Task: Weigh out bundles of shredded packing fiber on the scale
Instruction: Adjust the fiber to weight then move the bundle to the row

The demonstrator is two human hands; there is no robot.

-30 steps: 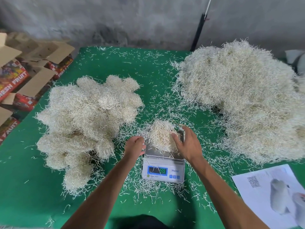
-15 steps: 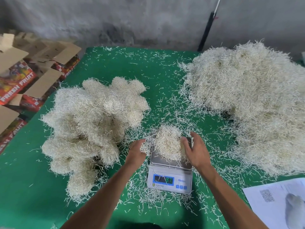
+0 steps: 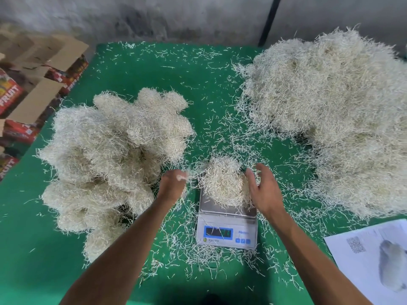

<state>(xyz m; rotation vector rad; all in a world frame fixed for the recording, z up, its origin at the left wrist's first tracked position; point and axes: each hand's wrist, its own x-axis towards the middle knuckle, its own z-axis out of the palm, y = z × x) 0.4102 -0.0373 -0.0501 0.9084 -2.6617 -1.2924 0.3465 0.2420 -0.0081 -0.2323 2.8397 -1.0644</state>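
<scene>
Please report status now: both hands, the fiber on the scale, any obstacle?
Left hand pinches loose strands. Right hand open, touching pale shredded-fiber bundle on white digital scale. Display unreadable. Nothing in the way.

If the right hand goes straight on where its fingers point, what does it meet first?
Probably the fiber bundle on the scale: the right hand has its fingers angled toward it, almost touching, though depth is unclear.

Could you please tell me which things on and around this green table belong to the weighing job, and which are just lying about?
Part of the job:
- small white digital scale
- pale fibre bundle on the scale pan
- lumpy heap of finished bundles
- big loose heap of shredded fibre
- left hand, pinching a tuft
- right hand, touching the bundle

Lying about:
- printed white paper sheet
- open cardboard fruit boxes
- dark pole against the wall
</scene>
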